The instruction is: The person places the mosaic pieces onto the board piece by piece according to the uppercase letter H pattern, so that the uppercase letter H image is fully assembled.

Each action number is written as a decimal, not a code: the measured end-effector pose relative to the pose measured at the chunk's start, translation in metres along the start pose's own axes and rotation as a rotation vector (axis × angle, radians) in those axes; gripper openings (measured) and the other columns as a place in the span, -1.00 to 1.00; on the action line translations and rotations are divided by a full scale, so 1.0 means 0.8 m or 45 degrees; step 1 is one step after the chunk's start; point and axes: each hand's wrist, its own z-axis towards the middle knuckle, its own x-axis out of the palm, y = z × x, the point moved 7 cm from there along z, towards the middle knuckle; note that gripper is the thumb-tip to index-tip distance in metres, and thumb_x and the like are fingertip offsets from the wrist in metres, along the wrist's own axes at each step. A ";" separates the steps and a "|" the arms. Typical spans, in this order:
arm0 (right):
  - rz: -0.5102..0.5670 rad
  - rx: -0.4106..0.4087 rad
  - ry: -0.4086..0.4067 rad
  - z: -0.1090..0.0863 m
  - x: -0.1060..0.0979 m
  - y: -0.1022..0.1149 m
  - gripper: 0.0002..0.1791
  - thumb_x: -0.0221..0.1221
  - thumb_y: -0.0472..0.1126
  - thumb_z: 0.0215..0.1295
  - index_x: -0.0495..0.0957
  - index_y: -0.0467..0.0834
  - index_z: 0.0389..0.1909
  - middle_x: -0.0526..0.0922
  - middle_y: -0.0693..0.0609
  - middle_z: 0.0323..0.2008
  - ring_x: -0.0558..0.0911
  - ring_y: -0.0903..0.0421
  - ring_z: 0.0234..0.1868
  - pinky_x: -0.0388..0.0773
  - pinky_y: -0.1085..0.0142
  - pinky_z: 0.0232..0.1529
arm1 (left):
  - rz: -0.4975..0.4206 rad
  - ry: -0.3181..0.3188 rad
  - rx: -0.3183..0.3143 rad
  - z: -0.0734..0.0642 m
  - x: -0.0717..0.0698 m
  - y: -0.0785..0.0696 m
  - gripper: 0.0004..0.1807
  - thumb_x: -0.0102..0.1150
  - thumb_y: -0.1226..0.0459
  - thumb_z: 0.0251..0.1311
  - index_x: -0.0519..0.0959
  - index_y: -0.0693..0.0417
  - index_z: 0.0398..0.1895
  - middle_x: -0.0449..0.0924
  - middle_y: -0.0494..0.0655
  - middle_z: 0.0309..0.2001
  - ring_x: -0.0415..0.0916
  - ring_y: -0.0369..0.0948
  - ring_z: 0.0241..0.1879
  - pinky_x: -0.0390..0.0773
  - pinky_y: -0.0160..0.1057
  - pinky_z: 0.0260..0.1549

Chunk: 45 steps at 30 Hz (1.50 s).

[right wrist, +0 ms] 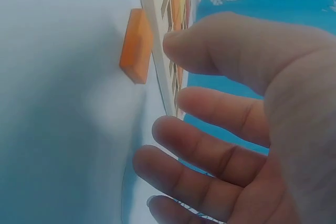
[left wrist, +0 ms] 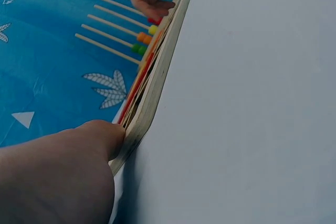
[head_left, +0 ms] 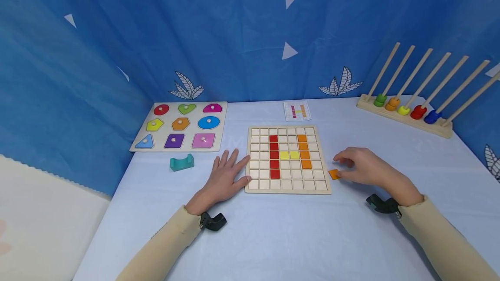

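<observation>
A square wooden grid board [head_left: 286, 187] lies on the table with a column of several red tiles [head_left: 274, 156], two yellow tiles [head_left: 289, 155] and a column of several orange tiles [head_left: 304, 151] in its cells. My left hand [head_left: 223, 178] rests with spread fingers at the board's left edge, and its thumb shows against the rim in the left wrist view. Just off the board's right side lies a loose orange tile [right wrist: 137, 45]. My right hand [head_left: 363, 166] is over it, thumb and fingers apart; the right wrist view shows nothing between them.
Behind the board lies a pattern card [head_left: 297, 110]. A knobbed shape puzzle [head_left: 183, 133] sits at the back left, a teal block [head_left: 182, 162] in front of it. At the back right stands a peg stand [head_left: 406, 116] with coloured beads. Blue cloth hangs behind.
</observation>
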 end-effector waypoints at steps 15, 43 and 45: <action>0.030 -0.015 0.011 -0.001 0.004 -0.001 -0.55 0.50 -0.17 0.00 0.72 -0.20 -0.04 0.70 0.07 -0.29 0.52 0.16 -0.30 0.58 0.28 -0.25 | -0.002 0.003 -0.008 -0.002 0.000 0.001 -0.27 0.08 -0.08 0.40 0.25 -0.09 0.58 -0.01 0.23 0.63 -0.25 0.30 0.63 -0.19 0.42 0.50; 0.103 -0.066 0.014 0.000 0.017 -0.006 -0.76 0.52 -0.22 -0.01 0.81 -0.01 -0.25 0.62 0.11 -0.31 0.43 0.19 -0.33 0.45 0.41 -0.35 | 0.003 0.015 0.003 0.000 0.001 0.002 -0.27 0.07 -0.08 0.41 0.23 -0.11 0.58 -0.04 0.22 0.64 -0.27 0.30 0.63 -0.20 0.42 0.50; 0.098 -0.065 0.007 0.000 0.017 -0.007 -0.76 0.52 -0.22 0.01 0.81 -0.03 -0.24 0.62 0.12 -0.32 0.43 0.20 -0.34 0.45 0.41 -0.36 | 0.002 0.011 0.004 0.000 0.001 0.002 -0.27 0.07 -0.08 0.40 0.24 -0.11 0.58 -0.03 0.22 0.64 -0.26 0.30 0.63 -0.20 0.42 0.50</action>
